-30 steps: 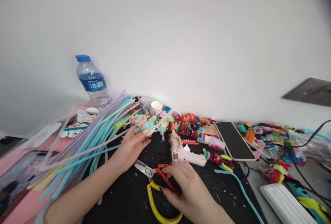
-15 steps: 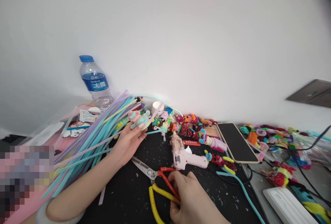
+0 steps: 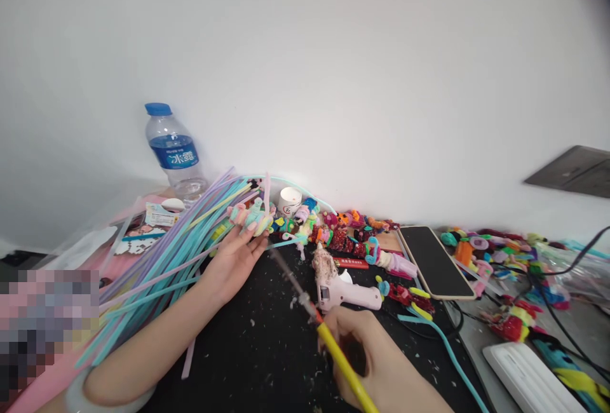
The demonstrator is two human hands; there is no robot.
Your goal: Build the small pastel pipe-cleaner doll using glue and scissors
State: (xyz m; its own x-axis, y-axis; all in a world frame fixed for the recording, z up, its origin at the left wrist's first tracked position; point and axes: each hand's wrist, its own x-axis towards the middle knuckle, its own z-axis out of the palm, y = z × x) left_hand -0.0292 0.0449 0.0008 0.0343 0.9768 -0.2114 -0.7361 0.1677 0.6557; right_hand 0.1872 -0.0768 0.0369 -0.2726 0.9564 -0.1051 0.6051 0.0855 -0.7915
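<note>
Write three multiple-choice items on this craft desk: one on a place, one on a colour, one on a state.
1. Where does the water bottle stand?
A. far left, by the wall
B. on the phone
C. beside the right hand

2. What colour is the glue gun?
A. green
B. pale pink
C. black

3. What is the state of the scissors?
A. lying flat on the mat
B. hanging on the wall
C. lifted in the right hand, blades aimed at the left hand

Answers:
1 A: it stands behind the bundle of pipe cleaners against the white wall.
2 B: its body is pink on the black mat.
3 C: the right hand grips the handles, and the blades point toward the pastel piece at the left fingertips.
</note>
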